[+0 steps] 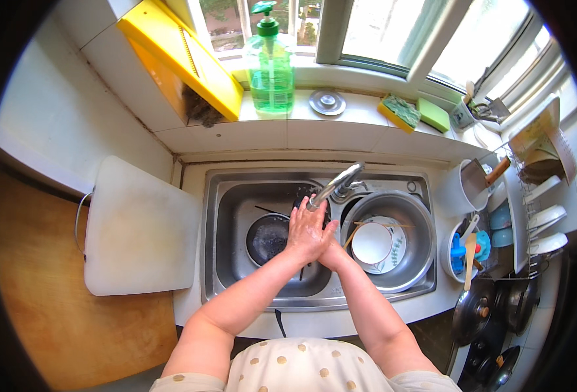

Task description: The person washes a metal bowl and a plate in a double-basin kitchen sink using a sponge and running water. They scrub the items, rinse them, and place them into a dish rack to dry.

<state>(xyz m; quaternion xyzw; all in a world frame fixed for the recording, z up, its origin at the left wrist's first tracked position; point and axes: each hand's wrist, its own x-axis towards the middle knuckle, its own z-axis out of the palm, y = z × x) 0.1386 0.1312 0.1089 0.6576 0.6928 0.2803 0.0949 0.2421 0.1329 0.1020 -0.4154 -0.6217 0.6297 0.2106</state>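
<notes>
Under the spout of the chrome faucet [340, 186], my left hand [309, 232] is wet, with its back up and fingers spread. It lies over my right hand [331, 254], most of which is hidden. Nothing shows in the left hand; whether the right one holds anything cannot be seen. Both are above the left bowl of the stainless steel double sink [234, 274]. Just left of them a dark round pan [267, 240] with wet suds sits in that bowl. In the right bowl stands a large metal basin [418, 259] with a white bowl [371, 243], a leaf-patterned plate [397, 245] and chopsticks [391, 224].
A white cutting board [141, 230] lies at left. On the sill are a green soap pump bottle [271, 78], a metal lid [327, 102], sponges [400, 112] and a yellow slicer [185, 59]. A dish rack [519, 235] and a utensil container [457, 259] stand at right.
</notes>
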